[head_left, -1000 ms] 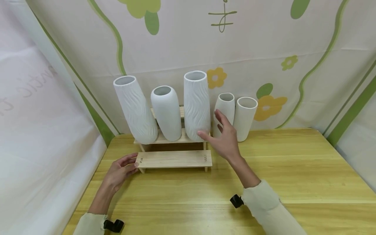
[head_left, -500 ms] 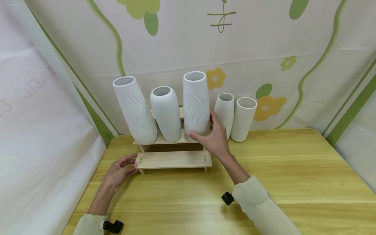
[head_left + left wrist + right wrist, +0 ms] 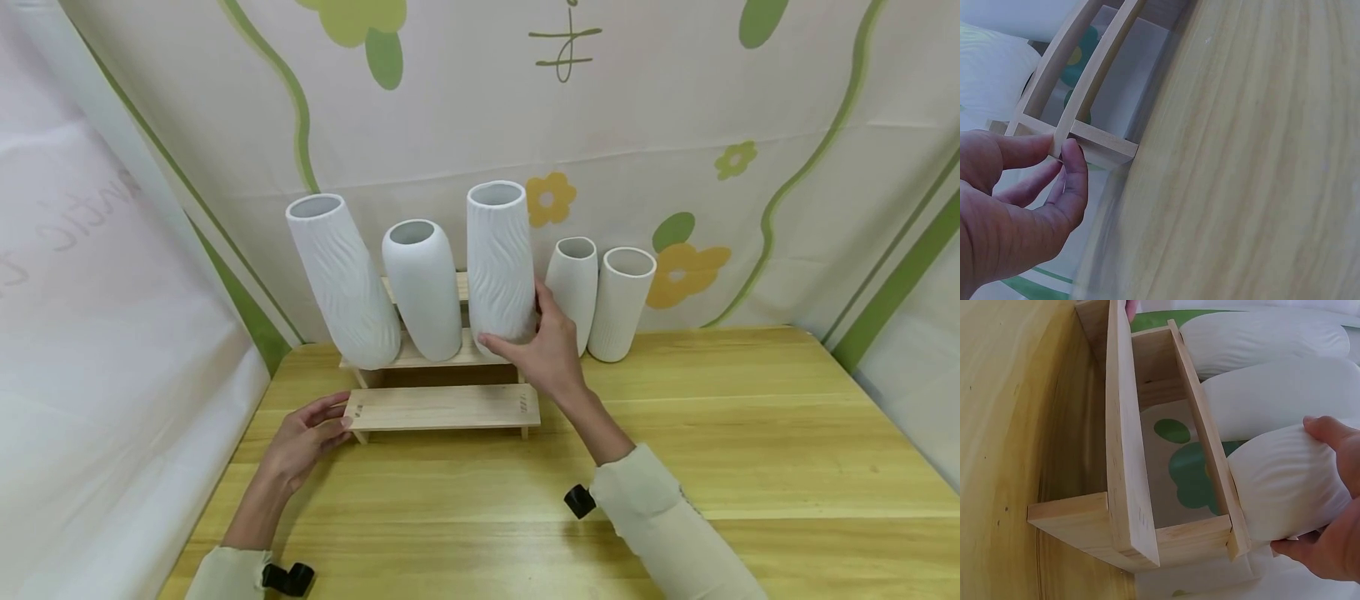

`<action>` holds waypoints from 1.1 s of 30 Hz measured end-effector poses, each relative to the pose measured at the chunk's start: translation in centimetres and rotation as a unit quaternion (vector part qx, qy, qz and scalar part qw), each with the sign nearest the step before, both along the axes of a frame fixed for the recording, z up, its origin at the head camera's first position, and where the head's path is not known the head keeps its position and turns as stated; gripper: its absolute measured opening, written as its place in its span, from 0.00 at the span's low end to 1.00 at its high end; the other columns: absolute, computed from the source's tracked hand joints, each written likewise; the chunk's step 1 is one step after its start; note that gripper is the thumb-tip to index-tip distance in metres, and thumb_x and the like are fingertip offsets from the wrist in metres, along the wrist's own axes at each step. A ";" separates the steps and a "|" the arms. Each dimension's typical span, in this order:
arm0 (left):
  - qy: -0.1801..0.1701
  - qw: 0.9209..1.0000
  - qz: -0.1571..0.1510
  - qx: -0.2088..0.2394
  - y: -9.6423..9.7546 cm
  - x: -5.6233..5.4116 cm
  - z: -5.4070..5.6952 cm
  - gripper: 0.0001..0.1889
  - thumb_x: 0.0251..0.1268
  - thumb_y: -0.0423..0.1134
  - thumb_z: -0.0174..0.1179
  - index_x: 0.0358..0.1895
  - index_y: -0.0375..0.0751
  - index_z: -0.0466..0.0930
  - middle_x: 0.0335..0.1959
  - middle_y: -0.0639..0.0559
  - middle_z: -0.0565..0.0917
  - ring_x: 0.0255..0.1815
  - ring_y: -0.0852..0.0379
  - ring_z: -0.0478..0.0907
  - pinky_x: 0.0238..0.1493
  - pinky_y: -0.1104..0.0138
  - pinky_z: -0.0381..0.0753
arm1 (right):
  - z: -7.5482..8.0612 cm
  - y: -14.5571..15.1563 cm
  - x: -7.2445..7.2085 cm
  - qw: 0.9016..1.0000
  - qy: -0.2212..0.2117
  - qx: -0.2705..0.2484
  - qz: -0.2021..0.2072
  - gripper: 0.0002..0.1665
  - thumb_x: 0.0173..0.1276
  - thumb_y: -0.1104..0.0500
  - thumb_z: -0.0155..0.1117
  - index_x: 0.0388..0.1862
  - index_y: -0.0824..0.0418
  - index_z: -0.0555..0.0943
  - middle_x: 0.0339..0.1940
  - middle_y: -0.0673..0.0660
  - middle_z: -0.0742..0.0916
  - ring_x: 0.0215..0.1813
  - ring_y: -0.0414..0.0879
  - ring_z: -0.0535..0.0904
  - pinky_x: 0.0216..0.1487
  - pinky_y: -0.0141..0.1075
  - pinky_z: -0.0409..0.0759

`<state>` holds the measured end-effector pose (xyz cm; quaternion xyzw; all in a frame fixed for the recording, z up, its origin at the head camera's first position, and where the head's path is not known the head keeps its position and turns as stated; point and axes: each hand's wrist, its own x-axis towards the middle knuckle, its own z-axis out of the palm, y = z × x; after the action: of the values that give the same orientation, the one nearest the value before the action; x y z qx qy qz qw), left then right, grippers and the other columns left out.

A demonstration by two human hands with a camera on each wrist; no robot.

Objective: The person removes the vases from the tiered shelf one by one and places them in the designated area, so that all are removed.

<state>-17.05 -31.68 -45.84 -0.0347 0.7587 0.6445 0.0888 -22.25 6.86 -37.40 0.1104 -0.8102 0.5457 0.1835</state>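
A tiered wooden stand [image 3: 442, 407] carries three white vases on its middle step. With thumb and fingers my right hand [image 3: 551, 350] grips the lower part of the tall wavy vase [image 3: 501, 258] at the step's right end. Beside it stands a smooth vase [image 3: 422, 287], and at the left end another tall wavy vase [image 3: 345, 283] leans outward. In the left wrist view my left hand [image 3: 1029, 200] pinches the end of the stand's lowest board between thumb and fingers. The right wrist view shows my right hand [image 3: 1335, 506] around the vase's base, right above the step.
Two shorter white vases, a rounded one [image 3: 573, 283] and a ribbed one [image 3: 621, 308], stand on the wooden table [image 3: 750, 433] right of the stand. A white printed cloth [image 3: 637, 125] hangs close behind, and more cloth [image 3: 97, 333] rises at the left.
My right hand has moved left from in front of the rounded vase and taken hold of the right-hand wavy vase. My left hand has stayed at the stand's lowest board.
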 end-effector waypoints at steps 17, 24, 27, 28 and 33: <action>0.002 1.000 -0.007 0.006 0.0 0.1 0.1 0.32 0.81 0.31 0.60 0.83 0.30 0.61 0.60 0.51 0.80 0.51 0.65 0.85 0.56 0.72 0.89 | 0.1 0.4 -0.2 0.999 0.034 0.011 -0.006 0.58 0.53 0.50 0.91 0.80 0.58 0.72 0.66 0.64 0.86 0.63 0.59 0.87 0.61 0.57 0.89; 0.000 1.000 -0.005 0.007 0.2 0.0 0.3 0.33 0.81 0.32 0.61 0.82 0.30 0.61 0.62 0.48 0.80 0.51 0.65 0.85 0.56 0.72 0.89 | 0.1 1.0 0.5 0.999 0.038 0.001 -0.005 0.57 0.52 0.51 0.92 0.79 0.58 0.73 0.67 0.63 0.86 0.64 0.59 0.87 0.62 0.56 0.89; -0.005 1.000 -0.001 0.005 0.3 0.1 0.4 0.33 0.81 0.32 0.61 0.83 0.30 0.61 0.62 0.49 0.80 0.51 0.65 0.85 0.56 0.72 0.89 | 0.0 1.3 0.7 0.999 0.038 -0.003 -0.005 0.56 0.51 0.52 0.92 0.77 0.58 0.74 0.67 0.63 0.86 0.65 0.58 0.87 0.63 0.56 0.88; -0.006 1.000 0.001 0.005 0.3 0.1 0.4 0.33 0.81 0.31 0.61 0.83 0.30 0.62 0.61 0.50 0.80 0.51 0.65 0.85 0.56 0.72 0.89 | 0.0 1.4 0.7 0.999 0.038 -0.002 -0.005 0.55 0.51 0.52 0.92 0.77 0.58 0.75 0.67 0.63 0.86 0.64 0.58 0.87 0.63 0.56 0.88; -0.008 1.000 0.003 0.005 0.3 0.1 0.4 0.33 0.81 0.31 0.61 0.83 0.31 0.62 0.61 0.51 0.80 0.51 0.65 0.85 0.55 0.73 0.89 | 0.1 1.5 0.9 0.999 0.045 -0.004 -0.004 0.55 0.50 0.53 0.93 0.76 0.59 0.75 0.66 0.63 0.86 0.64 0.58 0.87 0.64 0.56 0.88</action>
<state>-16.99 -31.35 -45.42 -0.0417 0.7544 0.6484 0.0934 -21.39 8.36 -37.29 0.1310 -0.7995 0.5424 0.2225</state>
